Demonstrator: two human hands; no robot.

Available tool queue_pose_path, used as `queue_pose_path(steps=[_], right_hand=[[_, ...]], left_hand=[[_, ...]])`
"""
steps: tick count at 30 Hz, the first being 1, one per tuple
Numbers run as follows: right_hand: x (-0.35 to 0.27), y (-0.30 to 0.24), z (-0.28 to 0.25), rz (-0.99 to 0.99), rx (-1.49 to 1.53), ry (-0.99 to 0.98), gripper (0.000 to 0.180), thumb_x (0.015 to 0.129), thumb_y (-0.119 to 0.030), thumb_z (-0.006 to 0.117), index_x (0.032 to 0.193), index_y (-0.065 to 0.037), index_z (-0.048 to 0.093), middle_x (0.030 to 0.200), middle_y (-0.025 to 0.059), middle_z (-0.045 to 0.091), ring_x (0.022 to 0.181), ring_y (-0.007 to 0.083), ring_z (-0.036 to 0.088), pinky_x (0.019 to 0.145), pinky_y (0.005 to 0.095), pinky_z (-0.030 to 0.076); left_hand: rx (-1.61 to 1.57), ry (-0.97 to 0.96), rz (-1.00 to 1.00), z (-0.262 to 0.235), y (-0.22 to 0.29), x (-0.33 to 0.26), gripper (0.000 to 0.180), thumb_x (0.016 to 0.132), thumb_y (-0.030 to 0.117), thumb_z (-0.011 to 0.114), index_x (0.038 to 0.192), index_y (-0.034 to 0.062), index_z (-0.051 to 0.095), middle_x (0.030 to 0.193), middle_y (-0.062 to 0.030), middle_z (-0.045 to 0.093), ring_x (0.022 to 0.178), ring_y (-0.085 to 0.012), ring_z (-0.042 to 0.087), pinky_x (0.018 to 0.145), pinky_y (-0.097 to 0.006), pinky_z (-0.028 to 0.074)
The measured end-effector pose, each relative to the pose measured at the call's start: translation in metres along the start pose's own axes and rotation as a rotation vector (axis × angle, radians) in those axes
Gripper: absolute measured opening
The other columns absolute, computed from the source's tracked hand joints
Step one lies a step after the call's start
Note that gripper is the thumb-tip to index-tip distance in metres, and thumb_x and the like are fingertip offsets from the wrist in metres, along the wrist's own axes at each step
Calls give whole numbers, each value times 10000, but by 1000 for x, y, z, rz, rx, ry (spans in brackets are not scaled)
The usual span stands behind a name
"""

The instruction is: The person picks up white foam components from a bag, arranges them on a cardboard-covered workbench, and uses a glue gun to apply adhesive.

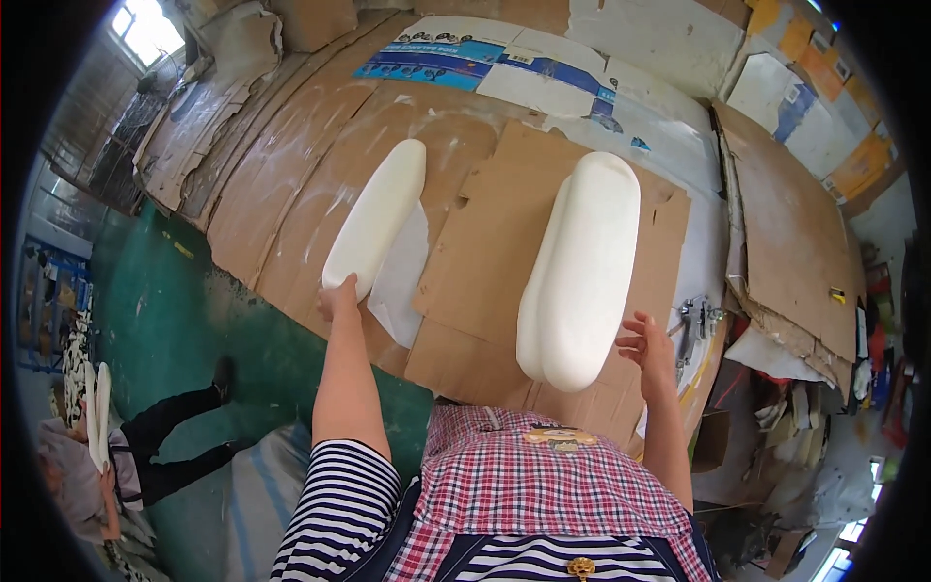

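On the cardboard-covered table lies a long white foam piece (380, 215), slanting away to the left of centre. My left hand (339, 299) grips its near end, thumb and fingers round the rounded tip. Farther right, two more long white foam pieces (585, 267) rest side by side, pressed against each other; they look like the same kind of padded insert. My right hand (652, 351) hovers just off their lower right edge with fingers spread and nothing in it. A white sheet (400, 276) sticks out beside the left piece.
Flattened cardboard (465, 252) covers the table, with a blue and white printed carton sheet (485, 68) at the back. Metal clamp-like hardware (696, 335) sits at the right edge, near stacked cardboard (795, 233). At lower left, another person (107, 466) carries white pieces.
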State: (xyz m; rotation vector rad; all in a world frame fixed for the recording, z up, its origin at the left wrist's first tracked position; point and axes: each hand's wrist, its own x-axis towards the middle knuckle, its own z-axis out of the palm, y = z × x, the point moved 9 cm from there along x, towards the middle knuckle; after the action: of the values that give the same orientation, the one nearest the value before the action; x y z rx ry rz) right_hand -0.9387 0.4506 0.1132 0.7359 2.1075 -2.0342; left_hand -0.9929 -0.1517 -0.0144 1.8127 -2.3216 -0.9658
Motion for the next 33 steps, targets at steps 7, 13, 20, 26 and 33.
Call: queue_pose_path(steps=[7,13,20,26,33], right_hand=[[2,-49,3,-163,74,13,400,972,-322,414,1171,2,537,1027,106,617,781,160,619,687,270,496],[-7,-74,-14,-266,138,93,351,964,-283,451,1146,1,550,1023,105,624,776,152,621,692,274,501],[-28,-116,28,-339,232,-105,363,962,-255,452,1232,-13,480,1075,129,608,850,180,619,749,301,501],[-31,-136,34,-392,352,-158,514,932,-258,529,1345,-17,340,1214,150,527,989,192,563,812,315,482],[-133,-238,-24,-1149,-1122,592,649,691,-253,779,1235,-37,499,1278,165,480,1149,280,463,940,402,397]], left_hand=[[-1031,-187,-210,11,-10,4,601,734,324,707,1206,9,508,1130,-204,563,1071,-307,556,918,-446,463],[-1432,-781,47,-18,112,-101,494,819,225,610,1227,-12,463,1212,-145,545,1113,-298,540,938,-444,462],[-1435,-1032,227,-61,166,-298,457,860,208,591,1250,16,450,1234,-126,520,1137,-259,510,962,-410,435],[-1260,-1284,396,-67,163,-390,484,814,152,636,1231,4,439,1184,-112,522,1094,-205,514,929,-353,431],[-1073,-1267,666,-128,207,-358,574,553,217,712,1045,7,503,963,-81,583,886,-189,579,832,-302,470]])
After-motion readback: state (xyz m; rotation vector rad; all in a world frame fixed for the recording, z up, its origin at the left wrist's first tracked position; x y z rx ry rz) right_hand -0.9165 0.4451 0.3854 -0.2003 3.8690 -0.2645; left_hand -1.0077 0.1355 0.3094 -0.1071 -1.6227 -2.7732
